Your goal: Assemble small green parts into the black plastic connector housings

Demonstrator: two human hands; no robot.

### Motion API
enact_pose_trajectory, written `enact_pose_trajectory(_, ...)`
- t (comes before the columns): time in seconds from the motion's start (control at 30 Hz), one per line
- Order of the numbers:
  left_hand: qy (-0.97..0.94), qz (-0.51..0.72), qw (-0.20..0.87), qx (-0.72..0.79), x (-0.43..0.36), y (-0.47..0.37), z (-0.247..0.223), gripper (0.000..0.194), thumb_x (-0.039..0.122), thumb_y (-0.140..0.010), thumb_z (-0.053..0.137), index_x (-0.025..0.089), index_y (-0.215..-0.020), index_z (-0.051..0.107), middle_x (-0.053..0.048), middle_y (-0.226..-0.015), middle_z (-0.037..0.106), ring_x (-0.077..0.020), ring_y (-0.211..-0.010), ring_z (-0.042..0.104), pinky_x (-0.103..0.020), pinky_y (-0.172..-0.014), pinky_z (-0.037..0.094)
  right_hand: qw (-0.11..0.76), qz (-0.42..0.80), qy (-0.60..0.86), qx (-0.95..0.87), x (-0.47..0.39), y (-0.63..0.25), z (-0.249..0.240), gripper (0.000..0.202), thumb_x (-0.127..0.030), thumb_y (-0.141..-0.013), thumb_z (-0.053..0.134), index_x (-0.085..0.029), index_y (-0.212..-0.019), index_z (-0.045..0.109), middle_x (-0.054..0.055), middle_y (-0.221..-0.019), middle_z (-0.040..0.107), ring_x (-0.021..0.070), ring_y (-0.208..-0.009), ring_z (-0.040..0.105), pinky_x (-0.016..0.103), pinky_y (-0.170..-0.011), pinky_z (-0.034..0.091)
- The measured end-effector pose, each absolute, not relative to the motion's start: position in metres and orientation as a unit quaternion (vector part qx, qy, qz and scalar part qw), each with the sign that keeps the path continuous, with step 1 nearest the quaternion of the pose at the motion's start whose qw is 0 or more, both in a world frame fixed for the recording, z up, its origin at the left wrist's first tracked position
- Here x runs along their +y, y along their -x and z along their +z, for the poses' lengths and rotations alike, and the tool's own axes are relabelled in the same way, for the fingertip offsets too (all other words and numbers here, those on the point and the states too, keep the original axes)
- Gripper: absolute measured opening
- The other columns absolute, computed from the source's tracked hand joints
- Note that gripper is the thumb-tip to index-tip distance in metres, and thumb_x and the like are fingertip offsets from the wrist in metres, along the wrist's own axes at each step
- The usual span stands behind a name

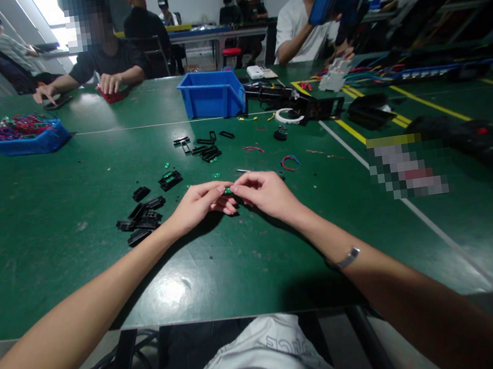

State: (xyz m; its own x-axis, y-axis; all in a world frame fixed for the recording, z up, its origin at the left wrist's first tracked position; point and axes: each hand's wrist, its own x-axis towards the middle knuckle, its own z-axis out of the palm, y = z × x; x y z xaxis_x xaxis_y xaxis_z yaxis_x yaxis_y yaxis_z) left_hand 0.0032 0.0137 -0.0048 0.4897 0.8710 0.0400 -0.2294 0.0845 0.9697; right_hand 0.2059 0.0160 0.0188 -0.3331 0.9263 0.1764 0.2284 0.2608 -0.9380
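Note:
Between the fingertips of my two hands is a small green circuit board (228,190). My left hand (201,204) pinches its left side, and my right hand (266,194) pinches the right; both are closed. Fingers cover most of the board. Left of my left hand lies a pile of black plastic housings (144,218). A black housing with green inside (170,180) sits just beyond that hand. Another loose green board (217,175) rests behind my fingertips. Farther back are several black plastic frames (209,152). A thin metal rod (247,171) lies behind my right hand.
A blue bin (213,95) stands at the back middle; a blue tray of coloured wires (24,134) is at the left. Short red and blue wires (289,162) lie to the right. Black tools and cables (471,134) occupy the right side. Other people sit across the green table (222,272).

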Motion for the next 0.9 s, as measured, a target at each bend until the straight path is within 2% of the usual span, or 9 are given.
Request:
enact_pose_trajectory(0.27, -0.538, 0.412, 0.673, 0.298, 0.013, -0.004, -0.003, 0.041, 0.035, -0.094, 0.066, 0.008, -0.124, 0.069, -0.012, -0.091, 0.074, -0.0187, -0.078, 0.074, -0.036, -0.079, 0.061, 0.4, 0.421, 0.419, -0.698, 0.015, -0.205, 0.019, 0.027, -0.041, -0.087, 0.069, -0.014, -0.085, 0.073, 0.002, -0.065, 0.064, 0.0131, -0.057, 0.054, 0.027, -0.056, 0.042)
enact_pose_trajectory(0.43, -0.533, 0.418, 0.674, 0.294, 0.015, -0.003, -0.006, 0.045, 0.037, -0.094, 0.067, 0.007, -0.127, 0.067, -0.014, -0.091, 0.075, -0.0193, -0.076, 0.074, -0.037, -0.079, 0.061, 0.434, 0.391, 0.426, -0.691, 0.018, -0.206, 0.016, 0.029, -0.042, -0.09, 0.066, -0.015, -0.082, 0.07, 0.002, -0.067, 0.064, 0.0129, -0.058, 0.053, 0.026, -0.055, 0.04)
enact_pose_trajectory(0.57, -0.533, 0.42, 0.672, 0.296, 0.014, -0.002, -0.007, 0.047, 0.038, -0.094, 0.066, 0.007, -0.129, 0.065, -0.015, -0.093, 0.076, -0.0198, -0.078, 0.074, -0.038, -0.08, 0.06, 0.459, 0.367, 0.444, -0.677, 0.018, -0.204, 0.01, 0.031, -0.046, -0.092, 0.064, -0.015, -0.09, 0.07, 0.003, -0.073, 0.065, 0.0129, -0.06, 0.055, 0.026, -0.054, 0.041)
enact_pose_trajectory(0.67, -0.54, 0.421, 0.672, 0.281, 0.014, -0.002, -0.006, 0.044, 0.038, -0.095, 0.064, 0.009, -0.128, 0.067, -0.013, -0.092, 0.075, -0.0196, -0.078, 0.074, -0.036, -0.079, 0.06, 0.443, 0.411, 0.415, -0.68, 0.015, -0.199, 0.007, 0.033, -0.047, -0.094, 0.062, -0.016, -0.104, 0.069, 0.002, -0.078, 0.066, 0.0128, -0.061, 0.058, 0.026, -0.056, 0.046)
enact_pose_trajectory(0.77, -0.556, 0.416, 0.668, 0.267, 0.013, -0.002, -0.006, 0.041, 0.038, -0.097, 0.061, 0.011, -0.126, 0.068, -0.013, -0.094, 0.076, -0.0184, -0.078, 0.074, -0.033, -0.077, 0.06, 0.417, 0.476, 0.385, -0.672, 0.011, -0.193, 0.006, 0.036, -0.048, -0.098, 0.055, -0.015, -0.106, 0.068, 0.001, -0.073, 0.065, 0.0124, -0.058, 0.058, 0.026, -0.056, 0.048)
enact_pose_trajectory(0.9, -0.569, 0.418, 0.659, 0.26, 0.013, -0.002, -0.005, 0.039, 0.038, -0.098, 0.06, 0.012, -0.126, 0.069, -0.012, -0.094, 0.076, -0.0178, -0.078, 0.073, -0.031, -0.077, 0.059, 0.409, 0.494, 0.379, -0.668, 0.011, -0.191, 0.004, 0.038, -0.048, -0.098, 0.054, -0.015, -0.107, 0.069, 0.0, -0.069, 0.062, 0.0119, -0.056, 0.056, 0.025, -0.053, 0.047)
